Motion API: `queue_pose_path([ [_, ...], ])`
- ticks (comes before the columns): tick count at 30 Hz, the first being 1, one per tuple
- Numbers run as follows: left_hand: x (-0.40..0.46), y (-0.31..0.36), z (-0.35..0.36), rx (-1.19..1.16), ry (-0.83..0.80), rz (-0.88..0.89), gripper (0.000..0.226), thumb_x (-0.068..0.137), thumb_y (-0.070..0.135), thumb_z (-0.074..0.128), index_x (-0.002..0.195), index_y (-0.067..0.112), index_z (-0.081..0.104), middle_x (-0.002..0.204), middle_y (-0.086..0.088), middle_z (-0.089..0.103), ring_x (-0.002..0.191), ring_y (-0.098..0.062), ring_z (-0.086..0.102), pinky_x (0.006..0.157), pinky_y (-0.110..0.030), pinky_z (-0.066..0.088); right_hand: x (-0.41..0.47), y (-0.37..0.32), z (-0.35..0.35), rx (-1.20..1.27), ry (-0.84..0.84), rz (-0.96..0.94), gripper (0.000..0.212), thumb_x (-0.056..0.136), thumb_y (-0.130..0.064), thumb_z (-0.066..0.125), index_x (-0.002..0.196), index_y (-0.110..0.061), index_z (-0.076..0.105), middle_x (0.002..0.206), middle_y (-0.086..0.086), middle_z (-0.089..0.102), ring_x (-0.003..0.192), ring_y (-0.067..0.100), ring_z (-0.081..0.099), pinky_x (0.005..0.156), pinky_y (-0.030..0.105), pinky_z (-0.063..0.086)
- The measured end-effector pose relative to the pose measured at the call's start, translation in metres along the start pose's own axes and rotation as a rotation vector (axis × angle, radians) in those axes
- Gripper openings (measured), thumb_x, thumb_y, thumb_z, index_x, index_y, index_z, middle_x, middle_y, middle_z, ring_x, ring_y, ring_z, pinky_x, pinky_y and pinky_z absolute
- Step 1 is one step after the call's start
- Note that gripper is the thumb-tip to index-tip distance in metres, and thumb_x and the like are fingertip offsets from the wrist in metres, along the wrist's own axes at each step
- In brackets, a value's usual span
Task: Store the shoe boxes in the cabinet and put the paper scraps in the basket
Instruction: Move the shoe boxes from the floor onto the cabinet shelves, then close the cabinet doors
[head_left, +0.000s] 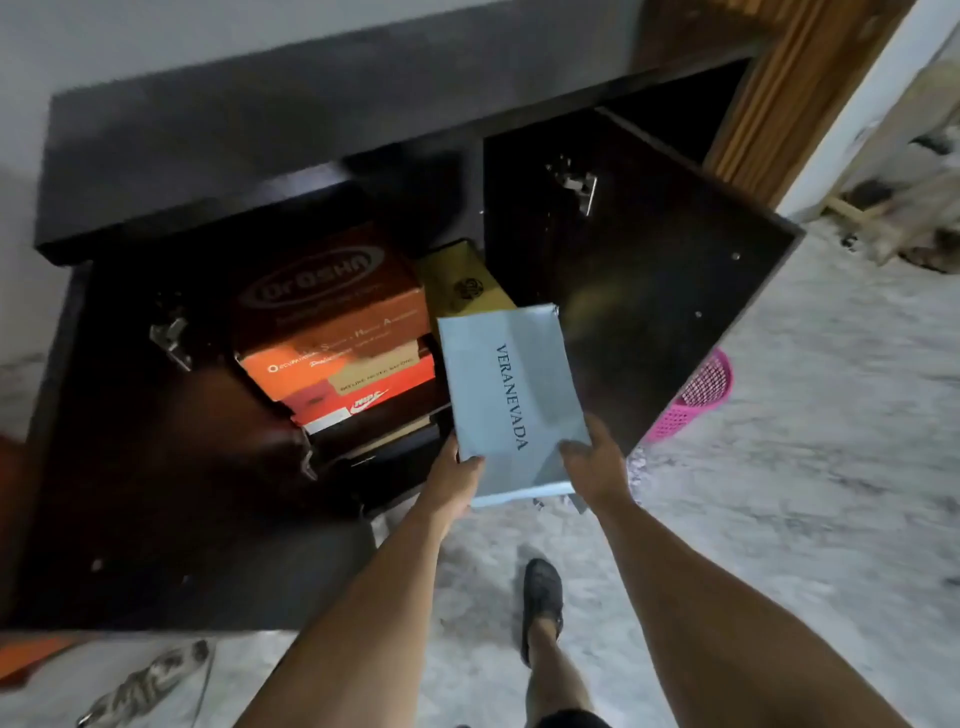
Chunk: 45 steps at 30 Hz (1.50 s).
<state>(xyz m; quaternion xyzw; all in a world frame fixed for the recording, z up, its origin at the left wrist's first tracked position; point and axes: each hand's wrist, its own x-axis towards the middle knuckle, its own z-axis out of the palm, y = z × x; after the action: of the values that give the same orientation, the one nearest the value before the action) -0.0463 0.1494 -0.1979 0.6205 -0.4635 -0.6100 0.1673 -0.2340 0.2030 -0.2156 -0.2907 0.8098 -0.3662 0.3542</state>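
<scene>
A: Identify the largest unit.
B: Dark cabinet, both doors open. The left door and right door swing toward the near side.

A: Contents of the cabinet?
B: A stack on the left of the opening: an orange-brown box on top, a red box with a white swoosh under it. A yellow box stands just right of the stack, farther in.

A: Location of the box being handled?
B: The pale blue shoe box, lettered VERANEVADA, is at the cabinet opening, tilted, far end in front of the yellow box.

A: State of the hands?
B: Left hand grips the near left corner; right hand grips the near right corner. Both are closed on the box.

A: Smaller items?
B: A pink basket on the floor at right, partly hidden by the right door. One dark shoe on the near floor.
</scene>
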Motion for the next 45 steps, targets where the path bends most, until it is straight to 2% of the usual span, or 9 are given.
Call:
queue_pose_path([
  [2,0.025,0.030,-0.001,-0.035,0.009,0.057,0.052,0.098,0.019,0.057,0.145,0.034,0.041,0.132,0.005,0.058,0.113,-0.019,0.056,0.097,-0.041,0.052,0.031,-0.039,-0.004,-0.019,-0.008,-0.042,0.050,0.091,-0.022,0.063,0.140,-0.030,0.058,0.109,0.001,0.069,0.090,0.031,0.068,0.076,0.036,0.057],
  [5,0.076,0.065,-0.004,-0.078,0.056,0.117,0.055,0.095,0.010,0.059,0.145,0.027,0.044,0.135,-0.003,0.062,0.119,-0.025,0.060,0.103,-0.049,0.051,0.093,-0.080,0.004,-0.085,-0.010,-0.071,0.052,0.092,-0.023,0.063,0.143,-0.031,0.055,0.122,0.000,0.068,0.108,0.029,0.067,0.095,0.038,0.055],
  [8,0.135,0.085,-0.008,-0.061,0.089,0.090,0.055,0.091,0.012,0.062,0.142,0.025,0.047,0.131,-0.005,0.065,0.119,-0.027,0.062,0.104,-0.050,0.050,0.161,-0.102,0.026,-0.075,-0.016,-0.075,0.055,0.089,-0.021,0.064,0.142,-0.032,0.057,0.128,0.004,0.070,0.112,0.028,0.067,0.096,0.034,0.054],
  [12,0.200,0.109,-0.010,-0.090,0.142,0.117,0.062,0.088,0.010,0.065,0.144,0.025,0.044,0.126,-0.005,0.066,0.116,-0.028,0.062,0.102,-0.046,0.051,0.249,-0.108,0.063,-0.036,-0.090,-0.123,0.062,0.082,-0.022,0.066,0.142,-0.030,0.055,0.129,0.008,0.069,0.117,0.032,0.065,0.102,0.048,0.055],
  [15,0.236,0.121,-0.007,-0.014,0.295,0.180,0.068,0.095,0.016,0.062,0.155,0.026,0.031,0.136,-0.010,0.062,0.122,-0.032,0.060,0.100,-0.042,0.050,0.299,-0.112,0.094,0.000,-0.070,-0.150,0.064,0.085,-0.013,0.069,0.146,-0.019,0.053,0.128,0.014,0.069,0.116,0.033,0.065,0.100,0.050,0.055],
  [17,0.251,0.127,-0.003,0.146,0.464,0.214,0.065,0.100,0.019,0.054,0.158,0.021,0.025,0.137,-0.020,0.061,0.119,-0.040,0.060,0.096,-0.043,0.051,0.305,-0.135,0.105,-0.002,-0.009,-0.176,0.066,0.085,-0.028,0.072,0.147,-0.019,0.051,0.129,0.016,0.066,0.116,0.035,0.065,0.097,0.051,0.056],
  [24,0.277,0.152,-0.012,0.314,0.653,0.239,0.039,0.099,0.021,0.054,0.138,0.016,0.056,0.118,-0.023,0.070,0.106,-0.044,0.064,0.081,-0.041,0.049,0.337,-0.164,0.127,-0.159,-0.043,-0.142,0.073,0.096,-0.036,0.069,0.159,-0.017,0.036,0.152,0.028,0.037,0.136,0.046,0.045,0.106,0.043,0.044],
  [35,0.179,0.118,-0.064,0.473,0.596,0.285,0.042,0.097,0.053,0.047,0.108,0.021,0.071,0.100,-0.004,0.077,0.095,-0.031,0.071,0.078,-0.036,0.058,0.197,-0.151,0.112,-0.124,0.124,-0.076,0.068,0.100,-0.054,0.047,0.159,-0.029,0.023,0.165,0.011,0.029,0.153,0.037,0.020,0.120,0.061,0.027],
  [45,-0.017,0.167,-0.149,0.904,0.468,0.716,0.029,0.094,0.038,0.049,0.098,0.016,0.068,0.100,-0.010,0.071,0.097,-0.035,0.067,0.069,-0.035,0.043,-0.054,-0.169,0.105,-0.091,0.164,-0.271,0.038,0.100,-0.038,0.054,0.133,-0.019,0.062,0.134,0.017,0.060,0.121,0.033,0.058,0.103,0.042,0.047],
])
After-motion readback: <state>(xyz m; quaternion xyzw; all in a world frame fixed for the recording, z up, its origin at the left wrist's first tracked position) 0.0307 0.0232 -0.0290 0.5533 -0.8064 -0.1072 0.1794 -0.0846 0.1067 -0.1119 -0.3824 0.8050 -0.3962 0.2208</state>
